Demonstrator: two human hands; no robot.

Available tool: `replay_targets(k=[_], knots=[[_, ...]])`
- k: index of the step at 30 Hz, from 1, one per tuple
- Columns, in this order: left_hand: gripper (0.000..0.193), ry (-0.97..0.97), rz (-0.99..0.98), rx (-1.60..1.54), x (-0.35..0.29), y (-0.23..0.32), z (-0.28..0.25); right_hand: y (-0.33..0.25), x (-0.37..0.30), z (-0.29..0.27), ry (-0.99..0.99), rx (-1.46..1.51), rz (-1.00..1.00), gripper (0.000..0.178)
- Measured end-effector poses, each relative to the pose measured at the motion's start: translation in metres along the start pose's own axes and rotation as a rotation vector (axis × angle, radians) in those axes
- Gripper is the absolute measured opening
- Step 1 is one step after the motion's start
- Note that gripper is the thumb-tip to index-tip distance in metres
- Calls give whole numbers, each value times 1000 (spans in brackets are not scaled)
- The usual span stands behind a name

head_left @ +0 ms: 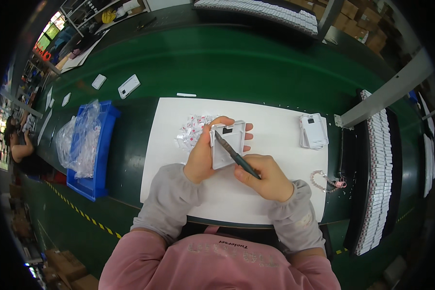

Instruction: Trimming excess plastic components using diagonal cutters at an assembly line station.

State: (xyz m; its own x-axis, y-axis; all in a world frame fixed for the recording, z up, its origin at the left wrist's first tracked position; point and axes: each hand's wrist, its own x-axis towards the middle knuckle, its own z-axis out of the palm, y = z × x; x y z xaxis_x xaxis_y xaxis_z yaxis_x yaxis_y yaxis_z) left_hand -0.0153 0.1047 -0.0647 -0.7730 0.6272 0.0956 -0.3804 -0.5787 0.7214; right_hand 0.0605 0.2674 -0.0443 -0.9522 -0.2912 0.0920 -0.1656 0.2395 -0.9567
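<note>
Head view: holding, in the left hand (200, 158), a white, shallow, rectangular plastic case (222, 157) above a white, flat, rectangular sheet (280, 121). Gripping it with fingers curled behind — tips past the right edge, thumb at the upper left rim. Pinching a slim, dark-green-handled tool (239, 161) between thumb and fingers of the right hand (271, 179), with its narrow tip at the upper left of the case; cannot tell whether touching. Looks light and stiff, probably thin-walled, so liable to scratch or crack under a hard point; likely smooth and a little slippery too. Best taken by the outer side rims, well clear of the tip.

Below, the sheet on a dark green, smooth-topped desk (203, 63). On it, a heap of small, white, red-marked packets (191, 130) just beside the left hand, and a stack of white rectangular cases (315, 131) near the right edge. Farther left, a blue plastic bin (104, 150) with crinkled clear plastic bags (85, 140). Beyond — brown cardboard boxes (365, 21) at upper right, a co-worker (21, 146) at far left.
</note>
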Motion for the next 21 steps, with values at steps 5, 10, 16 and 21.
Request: replay_targets(k=[5, 10, 16, 21], knots=[[56, 22, 44, 51, 0, -5, -7, 10, 0, 15, 10, 185, -15, 29], [57, 19, 99, 183, 2, -5, -11, 0, -3, 21, -125, 412, 177, 28], [57, 127, 127, 149, 0, -7, -6, 4, -6, 43, -149, 956, 237, 33], [50, 84, 122, 66, 2, -2, -8, 3, -5, 40, -129, 956, 265, 33]])
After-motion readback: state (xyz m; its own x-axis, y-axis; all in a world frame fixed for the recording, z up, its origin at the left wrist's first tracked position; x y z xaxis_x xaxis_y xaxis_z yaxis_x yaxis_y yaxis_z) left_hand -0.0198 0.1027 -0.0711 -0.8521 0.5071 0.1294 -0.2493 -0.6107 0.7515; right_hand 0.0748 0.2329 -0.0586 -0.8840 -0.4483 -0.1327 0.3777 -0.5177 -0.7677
